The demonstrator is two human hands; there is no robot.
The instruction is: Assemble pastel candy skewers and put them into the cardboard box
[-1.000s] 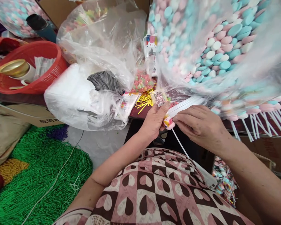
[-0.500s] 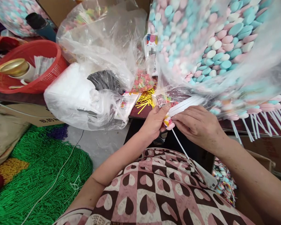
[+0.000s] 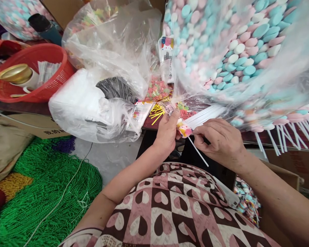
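Note:
A marshmallow pop (image 3: 184,131) in a colourful printed wrapper is held by my left hand (image 3: 167,128), thumb on top. Its white stick (image 3: 198,152) slants down to the right over my lap. My right hand (image 3: 215,135) is closed in a pinch at the wrapper's right edge, close to where the stick comes out. Just behind the hands lie a bundle of white sticks (image 3: 206,115), pink and green ring gummies (image 3: 189,111) and gold twist ties (image 3: 157,113). My left fingers are partly hidden behind the pop.
A big clear bag of pastel marshmallows (image 3: 242,61) fills the back right. Marshmallows on sticks (image 3: 288,123) overhang the table edge. Printed wrappers (image 3: 140,115), a white plastic bag (image 3: 74,103) and a red basket (image 3: 59,77) stand left. Green strands (image 3: 54,181) cover the floor.
My left hand has shifted slightly left with the pop, which has turned a little. My right fingertips have moved to the wrapper's lower right edge. More gummies show behind the hands.

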